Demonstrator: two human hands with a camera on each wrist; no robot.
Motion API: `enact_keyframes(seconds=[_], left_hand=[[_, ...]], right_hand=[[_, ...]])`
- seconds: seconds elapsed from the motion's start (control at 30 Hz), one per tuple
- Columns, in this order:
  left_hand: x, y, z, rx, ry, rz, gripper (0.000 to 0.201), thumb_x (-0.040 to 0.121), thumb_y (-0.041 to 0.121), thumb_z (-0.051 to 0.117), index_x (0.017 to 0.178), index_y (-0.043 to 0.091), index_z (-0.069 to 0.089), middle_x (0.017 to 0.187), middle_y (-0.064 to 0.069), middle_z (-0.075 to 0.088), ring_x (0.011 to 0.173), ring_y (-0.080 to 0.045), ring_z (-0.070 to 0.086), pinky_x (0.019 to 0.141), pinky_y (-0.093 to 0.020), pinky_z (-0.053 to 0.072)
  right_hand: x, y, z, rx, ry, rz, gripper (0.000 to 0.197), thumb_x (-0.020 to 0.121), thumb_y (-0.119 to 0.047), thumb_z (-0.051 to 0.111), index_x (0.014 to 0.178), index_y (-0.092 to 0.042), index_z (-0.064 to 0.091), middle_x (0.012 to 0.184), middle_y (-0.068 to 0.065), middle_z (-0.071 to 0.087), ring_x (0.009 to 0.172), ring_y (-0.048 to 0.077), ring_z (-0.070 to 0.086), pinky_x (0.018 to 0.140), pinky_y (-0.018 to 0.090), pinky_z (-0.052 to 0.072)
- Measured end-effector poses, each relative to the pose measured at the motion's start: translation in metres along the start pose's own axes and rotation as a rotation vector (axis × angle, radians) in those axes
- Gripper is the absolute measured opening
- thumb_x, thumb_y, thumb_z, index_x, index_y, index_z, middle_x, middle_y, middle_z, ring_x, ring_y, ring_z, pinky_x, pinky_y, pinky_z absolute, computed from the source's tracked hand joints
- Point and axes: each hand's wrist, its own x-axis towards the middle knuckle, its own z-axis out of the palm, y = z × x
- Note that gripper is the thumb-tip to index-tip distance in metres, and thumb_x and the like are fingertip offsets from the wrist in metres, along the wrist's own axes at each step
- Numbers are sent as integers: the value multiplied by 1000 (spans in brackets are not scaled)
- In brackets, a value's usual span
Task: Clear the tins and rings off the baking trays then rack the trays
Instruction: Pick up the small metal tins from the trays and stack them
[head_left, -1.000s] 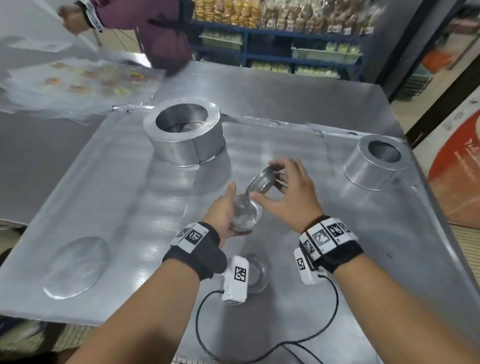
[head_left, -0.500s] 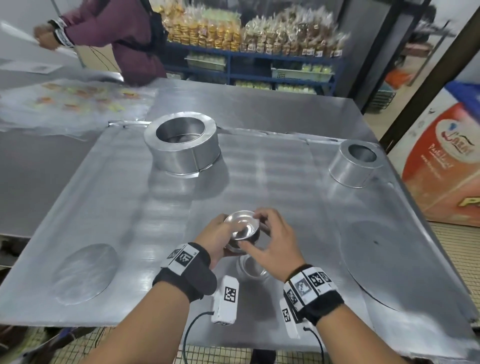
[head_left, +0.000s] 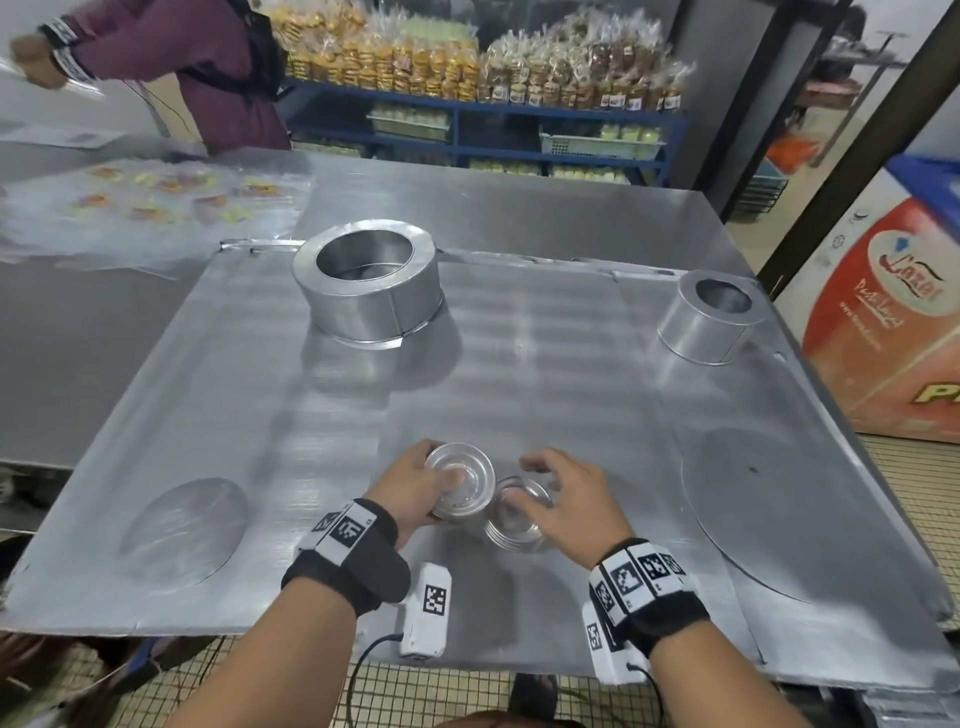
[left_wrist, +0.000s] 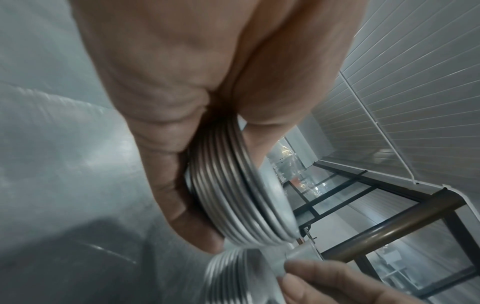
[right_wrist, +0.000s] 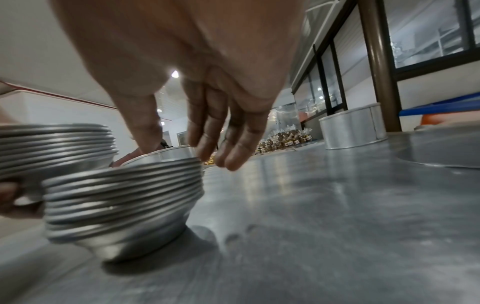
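I hold one stack of small tins (head_left: 460, 480) in my left hand (head_left: 410, 491), fingers curled round its ribbed rims, lifted just clear of the baking tray (head_left: 519, 364). Just beside it on the right, a second stack of tins (head_left: 519, 514) stands on the tray near its front edge. My right hand (head_left: 571, 493) hovers over that stack with the fingers loosely spread and hanging down; the right wrist view shows the fingertips (right_wrist: 228, 156) at or just behind the top rim, and they grip nothing that I can see.

I judge that I am in the clearing step, gathering the little tins into stacks so they can go off the tray together. The next move seems to call for closing my right hand round the standing stack, or setting my held stack onto it. Either way the rims must line up squarely, since nested tins slide and tip easily.

Farther back on the tray a large ring (head_left: 366, 283) stands left of centre, and a smaller ring (head_left: 709, 317) stands at the far right corner. Two flat round discs lie on the tray, one at the near left (head_left: 182, 527) and one at the right (head_left: 769, 514). So much clearing is left, and racking has not begun
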Motion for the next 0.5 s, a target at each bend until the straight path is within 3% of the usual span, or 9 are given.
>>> enact_keyframes(seconds=[0.07,0.23,0.33,0.43,0.5], left_hand=[[0,-2,-4,19,17,-14,22,92,-1,61,111,10,58,102,-15,62,87,-31,62,84,-60,54],[2,-7,-8,20,46,-54,22,91,-1,61,108,12,61,105,-18,61,91,-34,61,85,-65,53],[6,-8,-6,19,53,-78,24,90,-1,60,111,10,60,107,-19,61,92,-35,62,84,-63,53],[9,-4,-3,2,71,-93,27,90,-3,57,114,8,60,105,-19,61,90,-36,61,86,-64,52],[12,0,0,-14,89,-93,28,90,-5,52,115,5,59,104,-20,59,89,-36,60,85,-64,52]], right_hand=[[4,10,3,-67,38,84,36,79,-38,75,109,-20,66,104,-9,68,96,6,62,91,27,51],[10,23,13,-48,-137,297,42,64,-47,79,96,-20,71,89,-6,72,85,13,66,82,32,55],[14,26,16,-8,-153,345,36,62,-32,86,93,-17,73,85,-3,73,80,14,68,75,28,55],[17,29,15,75,-184,387,30,61,-24,88,87,-14,75,79,-1,73,72,13,69,59,16,49],[21,31,14,157,-182,413,34,59,-21,91,88,-15,73,77,-5,71,68,9,65,62,18,51]])
